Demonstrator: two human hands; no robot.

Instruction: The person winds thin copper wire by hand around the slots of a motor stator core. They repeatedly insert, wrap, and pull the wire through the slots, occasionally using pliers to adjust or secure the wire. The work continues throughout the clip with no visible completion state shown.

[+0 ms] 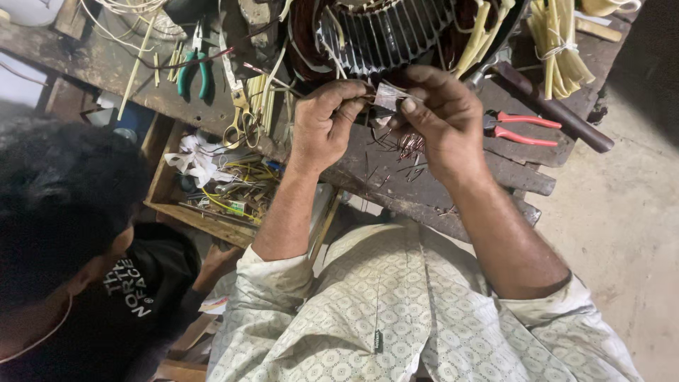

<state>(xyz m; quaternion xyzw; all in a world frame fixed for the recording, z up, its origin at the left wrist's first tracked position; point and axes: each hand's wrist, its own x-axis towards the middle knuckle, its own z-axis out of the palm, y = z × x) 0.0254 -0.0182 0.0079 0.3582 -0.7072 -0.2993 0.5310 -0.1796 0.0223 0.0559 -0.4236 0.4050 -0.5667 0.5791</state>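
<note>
A person in a patterned shirt bends over a rough wooden workbench, seen from above, both forearms reaching forward. The left hand is closed in a pinch, thumb and fingertips holding fine wire ends. The right hand is also nearly closed, thumb and forefinger gripping a small pale slip of insulating material that sits between the two hands, which almost touch.

Just beyond the hands stands a large motor stator, its slotted metal core ringed with dark reddish copper winding and pale yellow sleeving. Under the hands, short copper wire clippings lie scattered on the bench.

Judging by this, the winding already sits in the core and trimming has been done; the lead ends look unfinished and the sleeving loose.

Right of the right hand lie red-handled pliers and a dark-handled tool. Left of the left hand are yellow-handled scissors and green-handled pliers. Another person sits low beside the left arm.
</note>
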